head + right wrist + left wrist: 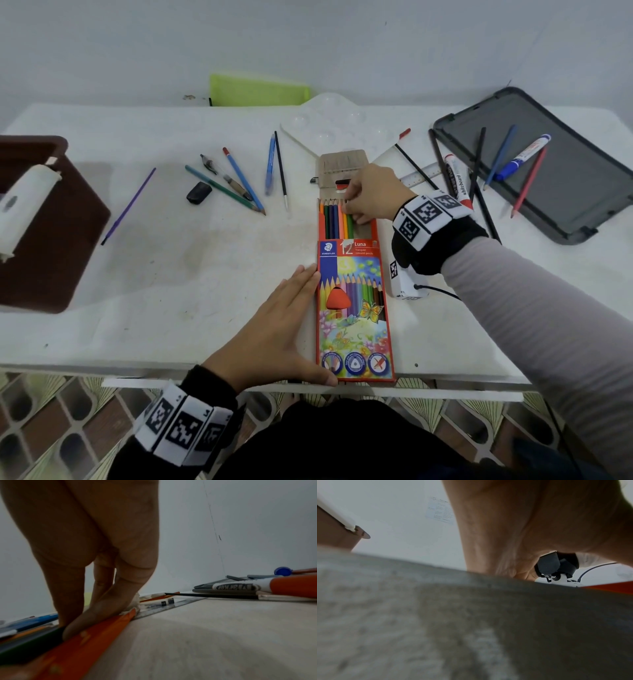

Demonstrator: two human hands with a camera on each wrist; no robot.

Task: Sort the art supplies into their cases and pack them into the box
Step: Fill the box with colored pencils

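- At the desk's (171, 308) near edge, left hand (274, 329) lies flat, bracing the pencil case (354, 308).
- Right hand (371, 197), fingers curled, seats coloured pencils (337, 221); loose ones remain to gather.

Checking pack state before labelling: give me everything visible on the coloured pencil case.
The coloured pencil case is a flat printed card box, orange-edged, marked Staedtler Luna 12, lying lengthwise on the white table near its front edge. Its far flap is folded open; about six pencils fill its left side, the right side bare. The left hand lies flat against its left edge; the right hand fingers the pencil tips at the open end.
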